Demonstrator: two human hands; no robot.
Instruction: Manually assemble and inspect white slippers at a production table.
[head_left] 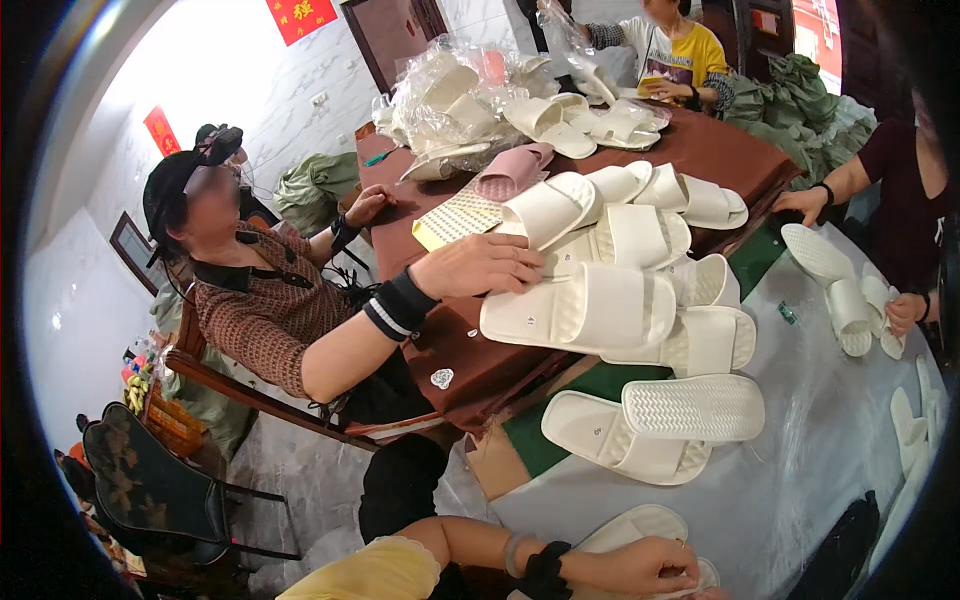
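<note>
My left hand (645,566) is at the lower edge, its arm in a yellow sleeve with a black scrunchie at the wrist. Its fingers are curled and pinched together over a cream slipper (640,528), and what lies between the fingertips is too small to make out. Only a sliver of my right hand (712,594) shows at the bottom rim, close to the left fingertips; its fingers are cut off. Beyond them lies a pair of cream slippers (590,425), one sole up across the other. Farther off, more cream slippers (625,305) are piled in overlapping rows.
A person (260,290) at the left rests a hand on the pile. Another person (905,200) at the right handles slippers; one in yellow and white (690,55) sits at the back. Bagged slippers (455,95), a pink slipper (512,172) and a black object (845,540) lie on the tables.
</note>
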